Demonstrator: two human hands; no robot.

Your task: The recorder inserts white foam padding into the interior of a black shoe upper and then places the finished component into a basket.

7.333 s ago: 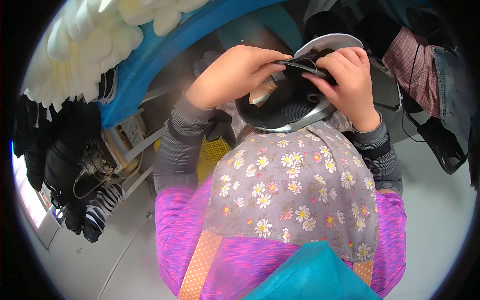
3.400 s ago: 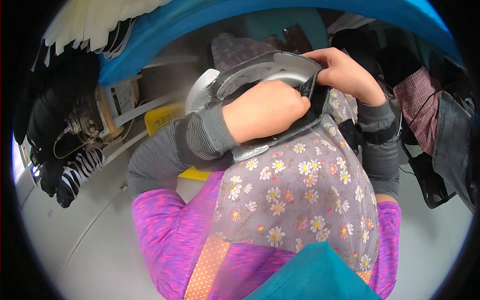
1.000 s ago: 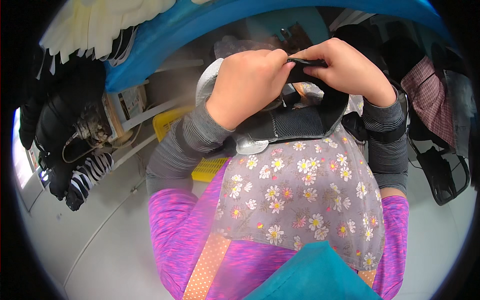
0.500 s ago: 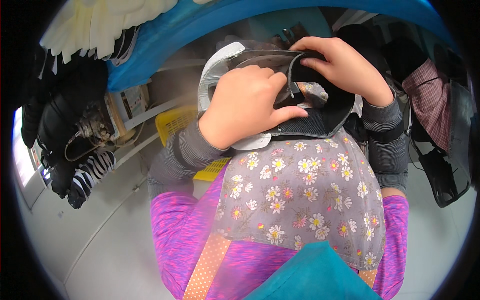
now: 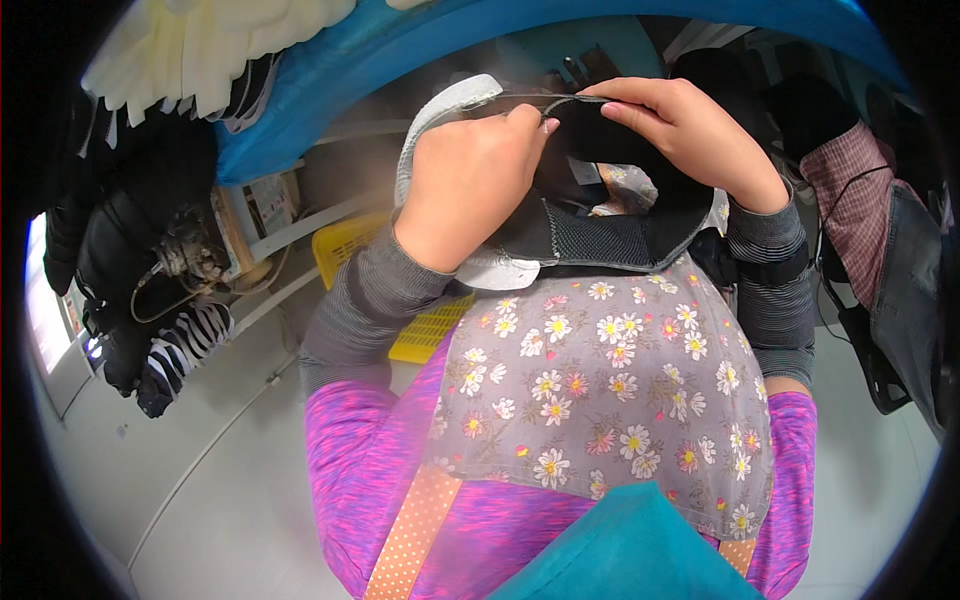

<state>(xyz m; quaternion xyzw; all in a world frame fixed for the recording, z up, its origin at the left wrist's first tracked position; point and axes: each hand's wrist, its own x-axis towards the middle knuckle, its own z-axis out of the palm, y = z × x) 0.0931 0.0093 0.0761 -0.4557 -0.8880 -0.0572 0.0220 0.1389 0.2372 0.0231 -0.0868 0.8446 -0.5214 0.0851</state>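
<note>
Fabric (image 5: pixel 603 238), black and partly mesh, was held up over the lap at the top edge of its opening, its lower edge resting against the floral apron (image 5: pixel 610 400). That upper edge was gripped at two places near each other. By the left hand (image 5: pixel 476 165) it was pinched from the left, the fingers curled in and drawn together on the rim; by the right hand (image 5: pixel 690 135) it was clasped between thumb and forefinger, the forefinger laid along the top. (What lay under the left fingers could not be told, since the knuckles hid it.)

The edge seemed to be in the midst of being worked between the two pinches. For this, it was judged, both grips were best set level and close, so that the short stretch between them could be drawn flat without a crease. Light, even tension seemed called for, as the thin rim might have been pulled out of shape by a hard tug. The whitish band (image 5: pixel 405 160) was curved beside the left wrist and needed to be left uncrushed there. Support for the lower edge was usefully given by the apron.
</note>
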